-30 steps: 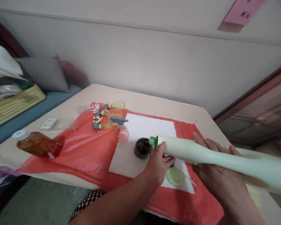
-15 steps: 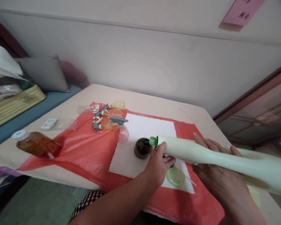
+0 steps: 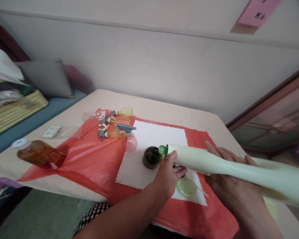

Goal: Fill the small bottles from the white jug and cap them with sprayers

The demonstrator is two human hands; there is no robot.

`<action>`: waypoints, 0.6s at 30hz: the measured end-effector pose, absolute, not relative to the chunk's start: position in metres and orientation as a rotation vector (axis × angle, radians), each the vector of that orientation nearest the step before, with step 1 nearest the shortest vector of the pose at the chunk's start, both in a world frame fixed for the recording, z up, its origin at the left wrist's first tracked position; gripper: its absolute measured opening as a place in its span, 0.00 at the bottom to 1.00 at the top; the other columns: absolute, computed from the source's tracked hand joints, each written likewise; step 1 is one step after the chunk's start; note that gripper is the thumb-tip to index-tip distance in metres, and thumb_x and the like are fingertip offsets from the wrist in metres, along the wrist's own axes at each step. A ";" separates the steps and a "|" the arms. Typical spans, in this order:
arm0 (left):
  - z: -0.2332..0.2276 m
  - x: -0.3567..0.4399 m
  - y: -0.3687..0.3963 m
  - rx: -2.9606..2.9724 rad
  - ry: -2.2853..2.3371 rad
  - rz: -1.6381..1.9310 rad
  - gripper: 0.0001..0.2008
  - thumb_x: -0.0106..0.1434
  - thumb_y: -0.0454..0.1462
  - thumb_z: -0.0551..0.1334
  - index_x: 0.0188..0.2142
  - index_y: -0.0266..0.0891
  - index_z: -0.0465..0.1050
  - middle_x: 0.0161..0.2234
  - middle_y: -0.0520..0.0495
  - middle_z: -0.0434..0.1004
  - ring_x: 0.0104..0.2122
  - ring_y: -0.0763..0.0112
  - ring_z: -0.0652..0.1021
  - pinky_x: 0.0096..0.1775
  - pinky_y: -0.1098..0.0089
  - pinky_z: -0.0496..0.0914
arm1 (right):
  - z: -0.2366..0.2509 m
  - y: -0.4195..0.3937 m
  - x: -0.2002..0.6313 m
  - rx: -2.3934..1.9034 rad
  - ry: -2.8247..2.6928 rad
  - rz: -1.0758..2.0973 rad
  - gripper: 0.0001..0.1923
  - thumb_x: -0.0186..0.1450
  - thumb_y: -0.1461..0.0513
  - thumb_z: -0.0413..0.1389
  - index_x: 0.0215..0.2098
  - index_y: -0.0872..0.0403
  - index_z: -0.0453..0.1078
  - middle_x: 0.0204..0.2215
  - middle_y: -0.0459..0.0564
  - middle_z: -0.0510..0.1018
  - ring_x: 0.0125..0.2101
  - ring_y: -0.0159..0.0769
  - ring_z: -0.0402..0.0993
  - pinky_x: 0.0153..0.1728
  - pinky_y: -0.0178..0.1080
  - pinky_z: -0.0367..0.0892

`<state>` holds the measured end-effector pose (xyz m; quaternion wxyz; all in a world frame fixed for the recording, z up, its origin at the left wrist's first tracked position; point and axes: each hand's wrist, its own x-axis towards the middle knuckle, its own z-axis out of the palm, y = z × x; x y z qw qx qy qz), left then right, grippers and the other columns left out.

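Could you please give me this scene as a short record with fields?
Left hand: grips the neck of the long pale-green plastic bottle
Right hand: supports the bottle from beneath
Spout: green nozzle over the small dark-green round bottle
Surface: white cloth on red plastic sheet
Nearby: pale-green round lid, amber bottle

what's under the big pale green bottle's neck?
The left hand props the pale green bottle from below; beneath lie a round pale green cap and white cloth. The hand hides whatever is directly under it.
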<state>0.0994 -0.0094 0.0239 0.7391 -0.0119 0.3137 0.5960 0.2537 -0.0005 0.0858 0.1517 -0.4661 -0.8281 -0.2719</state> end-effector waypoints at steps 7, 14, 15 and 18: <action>0.024 0.099 -0.010 -0.010 0.677 1.309 0.23 0.63 0.46 0.64 0.52 0.36 0.68 0.55 0.35 0.71 0.51 0.52 0.78 0.56 0.57 0.72 | 0.088 -0.001 0.253 -1.357 -2.390 -0.765 0.31 0.65 0.68 0.51 0.66 0.54 0.57 0.55 0.58 0.76 0.53 0.55 0.73 0.58 0.63 0.55; 0.024 0.099 -0.010 -0.008 0.677 1.309 0.23 0.62 0.46 0.65 0.53 0.36 0.68 0.56 0.35 0.71 0.51 0.52 0.78 0.56 0.57 0.71 | 0.088 0.000 0.253 -1.339 -2.390 -0.767 0.32 0.64 0.68 0.52 0.66 0.54 0.57 0.54 0.59 0.76 0.53 0.55 0.73 0.58 0.63 0.56; 0.024 0.099 -0.010 -0.007 0.681 1.307 0.23 0.62 0.46 0.65 0.53 0.36 0.68 0.56 0.34 0.71 0.51 0.52 0.78 0.55 0.57 0.71 | 0.087 0.000 0.253 -1.339 -2.388 -0.764 0.32 0.64 0.68 0.53 0.66 0.54 0.57 0.54 0.58 0.76 0.53 0.55 0.73 0.58 0.63 0.55; 0.025 0.099 -0.010 0.000 0.686 1.300 0.23 0.64 0.46 0.62 0.55 0.35 0.66 0.57 0.34 0.70 0.52 0.52 0.78 0.54 0.59 0.72 | 0.086 -0.001 0.255 -1.356 -2.390 -0.749 0.33 0.63 0.67 0.53 0.67 0.54 0.57 0.55 0.58 0.75 0.53 0.55 0.72 0.59 0.62 0.55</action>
